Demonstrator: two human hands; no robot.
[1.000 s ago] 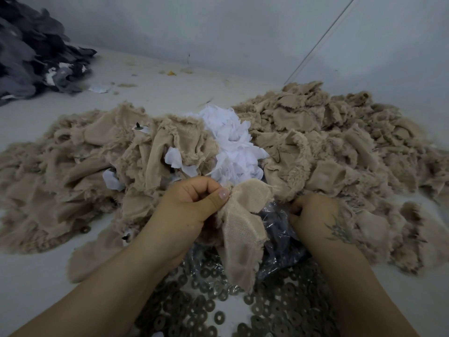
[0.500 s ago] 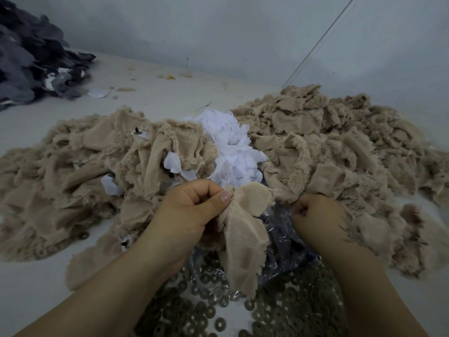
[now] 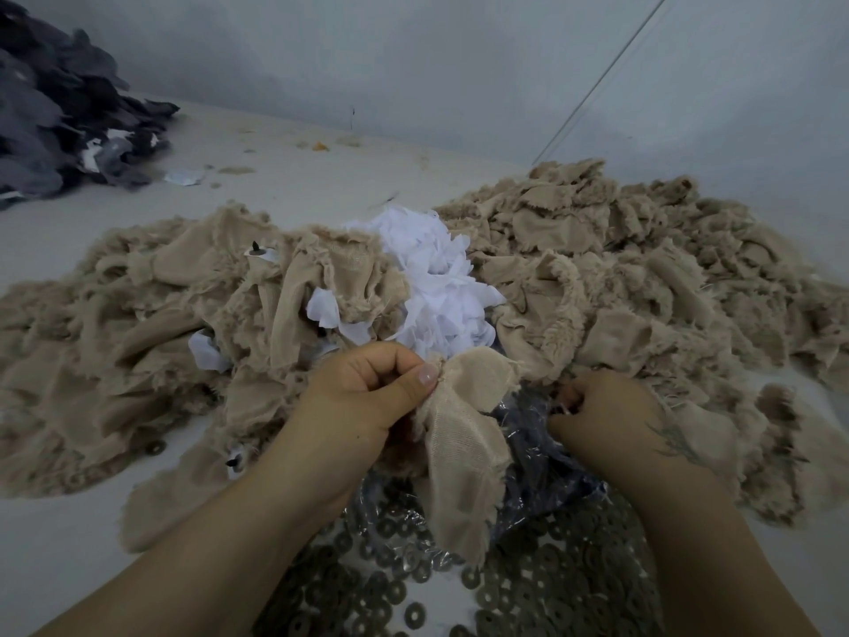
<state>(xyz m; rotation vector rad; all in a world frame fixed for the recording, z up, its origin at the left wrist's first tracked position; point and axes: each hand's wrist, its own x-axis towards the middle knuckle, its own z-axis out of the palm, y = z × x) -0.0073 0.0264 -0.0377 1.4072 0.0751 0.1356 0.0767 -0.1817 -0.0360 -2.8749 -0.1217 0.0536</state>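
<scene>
My left hand [image 3: 367, 397] holds a cloth piece [image 3: 464, 434] in its fingers [image 3: 404, 388], right in front of me. The piece hangs down over a plastic bag [image 3: 542, 462], and my right hand [image 3: 606, 420] sits just right of it, touching the bag. The bag lies on a spread of little rings [image 3: 528, 599] on the surface [image 3: 285, 186] — nearest to me. Behind my hands, a pile of thin scraps [image 3: 436, 287] sits between the left cloth pile [image 3: 138, 324] and the right cloth pile [image 3: 643, 268]. Far back on the left lies another heap [image 3: 55, 112], by the wall [image 3: 459, 62].
</scene>
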